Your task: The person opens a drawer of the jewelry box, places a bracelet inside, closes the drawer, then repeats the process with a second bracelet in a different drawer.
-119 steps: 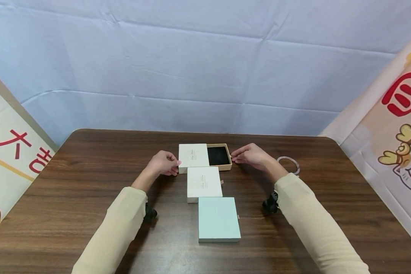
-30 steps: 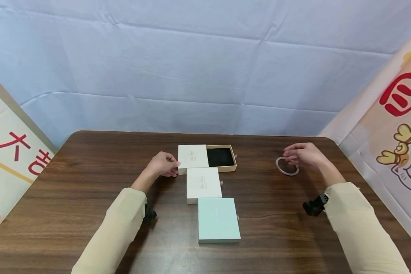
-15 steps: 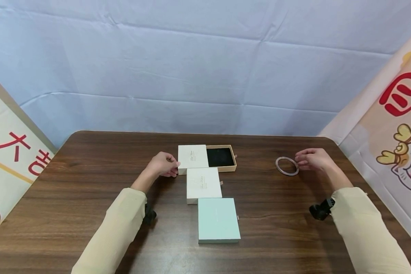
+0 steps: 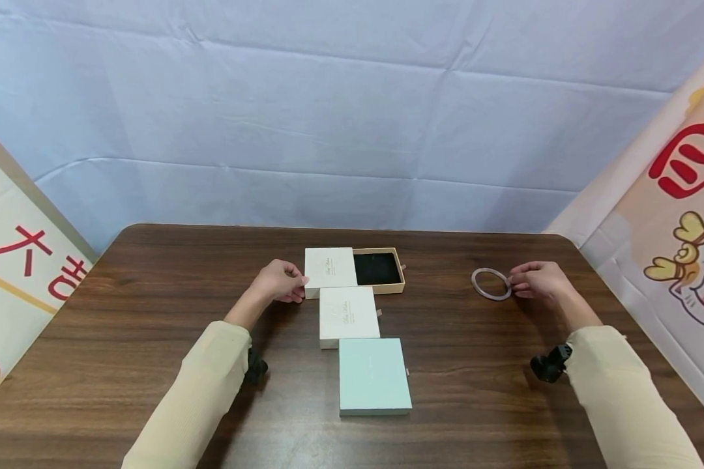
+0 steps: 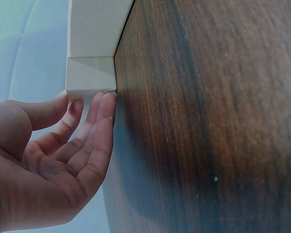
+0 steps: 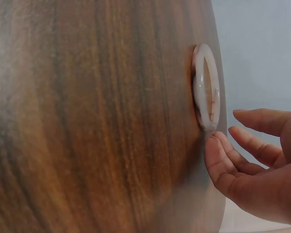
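Observation:
A white slide-out box [image 4: 330,267] lies at the far middle of the table, its drawer [image 4: 401,276] pulled out to the right and showing a black lining [image 4: 377,269]. My left hand [image 4: 278,281] rests fingertips and thumb against the box's left end; in the left wrist view its fingers are gently bent and flat to that end. Farther right lies a pale, glossy bangle [image 4: 493,298]. Beside its right edge is my right hand [image 4: 541,280]. The right wrist view has the fingertips [image 6: 214,148] right at the bangle's near edge, thumb apart, nothing gripped.
In front of that box lie a second white box [image 4: 349,316] and a pale green box [image 4: 374,374], both closed, with small pull tabs on their right sides. The brown wooden table [image 4: 170,339] ends at a pale cloth backdrop [image 4: 328,117]. Printed banners hang at both sides.
Four seconds ago my right hand was at the drawer's end; the drawer now sticks out slightly more. That hand moved right, passed over the bangle, then came down at its right edge. Left hand stays.

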